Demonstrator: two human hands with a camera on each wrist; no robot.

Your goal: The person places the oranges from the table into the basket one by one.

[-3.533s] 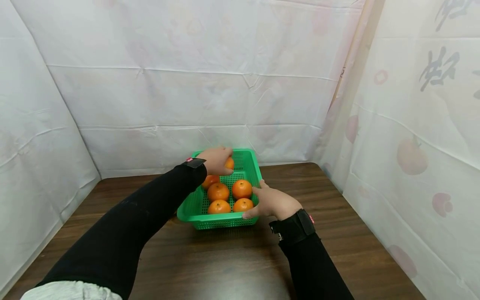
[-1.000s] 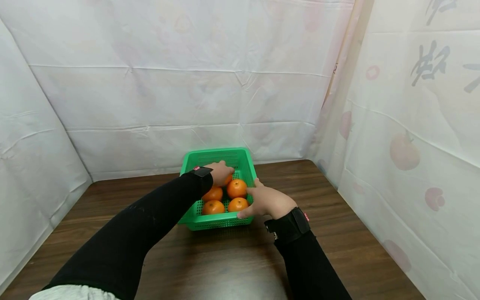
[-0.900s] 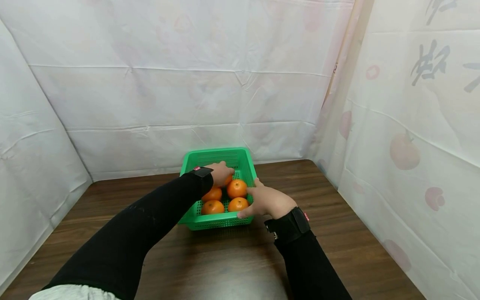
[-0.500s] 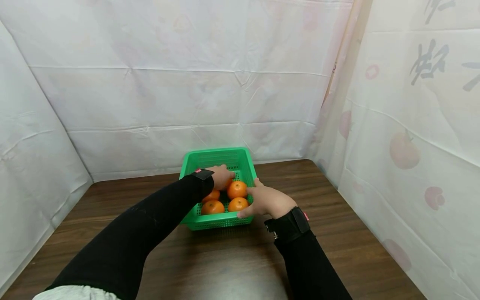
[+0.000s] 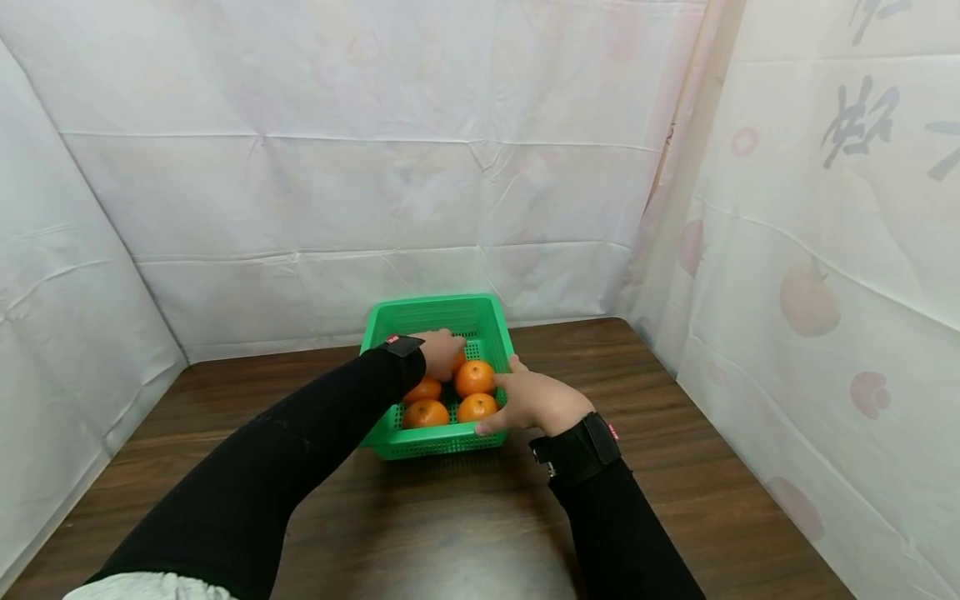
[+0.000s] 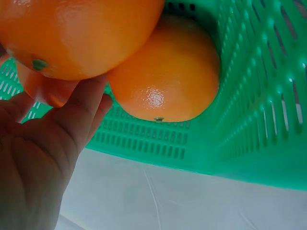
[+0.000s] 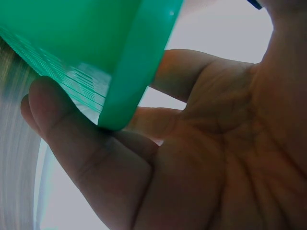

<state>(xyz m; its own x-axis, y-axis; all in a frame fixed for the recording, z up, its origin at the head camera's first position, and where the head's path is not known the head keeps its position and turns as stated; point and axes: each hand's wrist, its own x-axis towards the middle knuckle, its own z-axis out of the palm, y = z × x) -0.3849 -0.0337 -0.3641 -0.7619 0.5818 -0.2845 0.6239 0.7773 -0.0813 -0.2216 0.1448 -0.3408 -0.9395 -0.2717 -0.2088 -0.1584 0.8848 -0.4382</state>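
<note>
A green plastic basket point(image 5: 442, 448) with slotted walls stands on the table, several oranges inside. My left hand point(image 5: 442, 353) reaches into its middle and holds an orange point(image 5: 461, 360), mostly hidden behind the hand in the head view. In the left wrist view, that orange point(image 6: 45, 88) shows between thumb and fingers, beside a large near orange point(image 6: 81, 33) and another orange point(image 6: 168, 72) by the basket wall. My right hand point(image 5: 542, 403) grips the basket's front right corner; the right wrist view shows the green rim point(image 7: 136, 67) between thumb and fingers.
Two oranges, a left orange point(image 5: 426, 413) and a right orange point(image 5: 477, 407), lie at the basket's front. Behind them sits another orange point(image 5: 474, 378). White sheeting point(image 5: 315, 192) closes off the back and sides of the brown wooden table point(image 5: 420, 533).
Since the oldest frame, my left hand has come from the back of the basket toward its middle with the orange. In the last second it has barely shifted. My right hand stays at the corner.
</note>
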